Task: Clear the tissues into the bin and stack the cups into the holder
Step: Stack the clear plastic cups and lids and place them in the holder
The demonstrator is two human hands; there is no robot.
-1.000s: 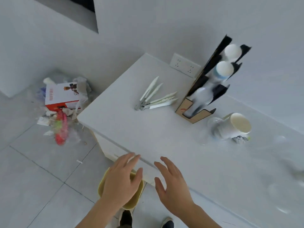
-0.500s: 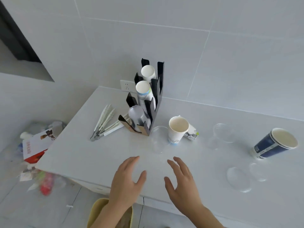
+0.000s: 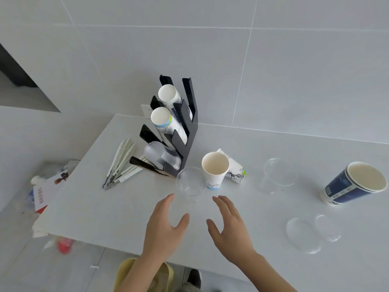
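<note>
Both hands have advanced toward mid-frame: left hand (image 3: 166, 226) and right hand (image 3: 229, 228) released, flanking the clear cup (image 3: 190, 186); a clumsy grab could topple it.

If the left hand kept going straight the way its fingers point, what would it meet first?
Most likely the clear plastic cup standing just beyond the left hand, whose fingers are open and aimed at it. Depth is unclear from this single view, so the height could differ.
</note>
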